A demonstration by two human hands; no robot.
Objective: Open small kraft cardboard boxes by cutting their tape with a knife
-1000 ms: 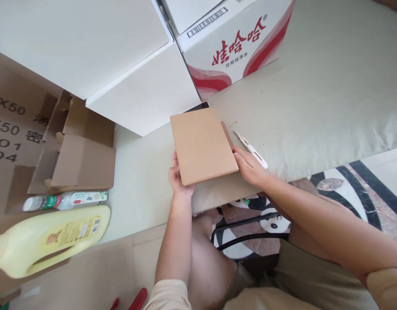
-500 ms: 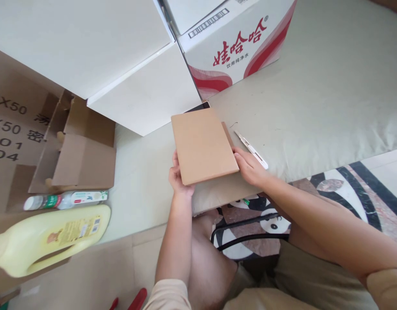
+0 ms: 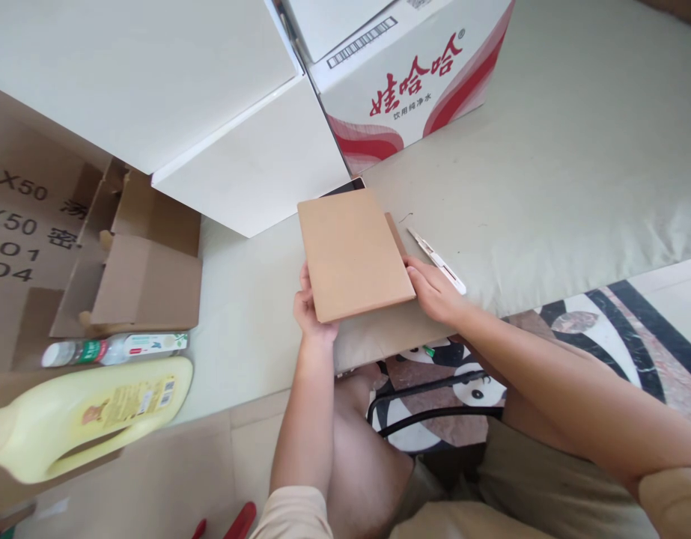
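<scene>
Between my two hands is a small brown cardboard box (image 3: pixel 356 251), its plain broad face turned up toward me. My left hand (image 3: pixel 314 311) grips its lower left edge, with the fingers partly hidden behind it. At the lower right corner my right hand (image 3: pixel 435 288) is closed on the box; its fingertips go out of sight underneath. A brown cardboard strip, perhaps a flap, shows along the right side. Just right of the box, a white utility knife (image 3: pixel 436 260) lies on the pale cloth surface (image 3: pixel 525 202), close to my right hand. A dark flat object (image 3: pixel 345 187) peeks out behind the box's top edge.
White boxes (image 3: pixel 249 157) stand behind on the left, beside a white and red carton (image 3: pixel 412 97). At left are an opened cardboard box (image 3: pixel 146 277), a plastic bottle (image 3: pixel 117 347) and a yellow jug (image 3: pixel 98 412). A black metal bar (image 3: pixel 435 385) runs below the surface's front edge.
</scene>
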